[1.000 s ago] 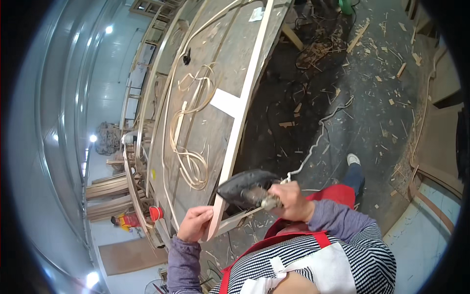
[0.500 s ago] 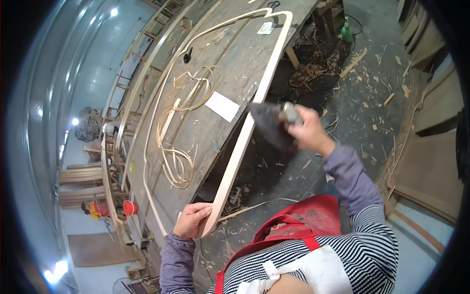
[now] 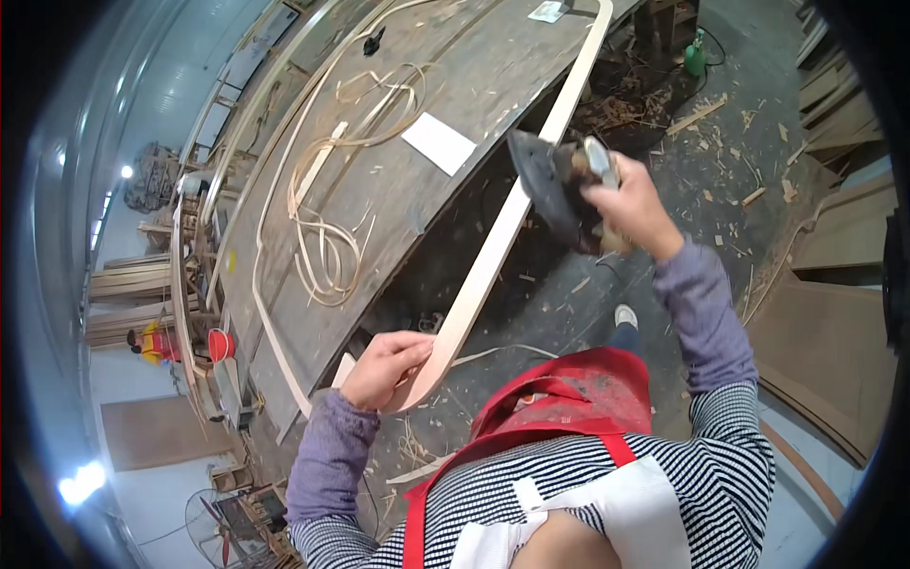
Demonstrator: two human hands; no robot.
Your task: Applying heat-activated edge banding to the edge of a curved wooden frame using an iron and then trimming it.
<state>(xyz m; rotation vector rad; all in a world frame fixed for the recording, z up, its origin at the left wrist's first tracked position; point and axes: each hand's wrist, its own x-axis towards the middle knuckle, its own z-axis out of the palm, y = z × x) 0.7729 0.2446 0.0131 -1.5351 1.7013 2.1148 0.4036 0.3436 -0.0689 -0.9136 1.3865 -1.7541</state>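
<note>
A large pale wooden frame (image 3: 488,261) with rounded corners reaches from my chest out past the table's side. My left hand (image 3: 387,368) is closed around its near corner, thumb on the broad face of the band. In my right hand (image 3: 640,204) is a clothes iron (image 3: 550,190), held by its handle with fingers wrapped round. The iron's dark sole faces left, up against the long right side of the frame. Whether it fully touches the wood I cannot tell. The iron hides part of the band behind it.
The grey worktable (image 3: 408,204) carries a coil of thin wood strips (image 3: 327,251), a white sheet (image 3: 438,144) and a small black object (image 3: 374,40). Wood scraps litter the floor. A green spray bottle (image 3: 695,55) stands far right. Brown panels (image 3: 834,346) lean at the right.
The whole view has shifted. Against the white sheet, the frame's long side and the iron are a little farther right. My left hand keeps its grip on the corner.
</note>
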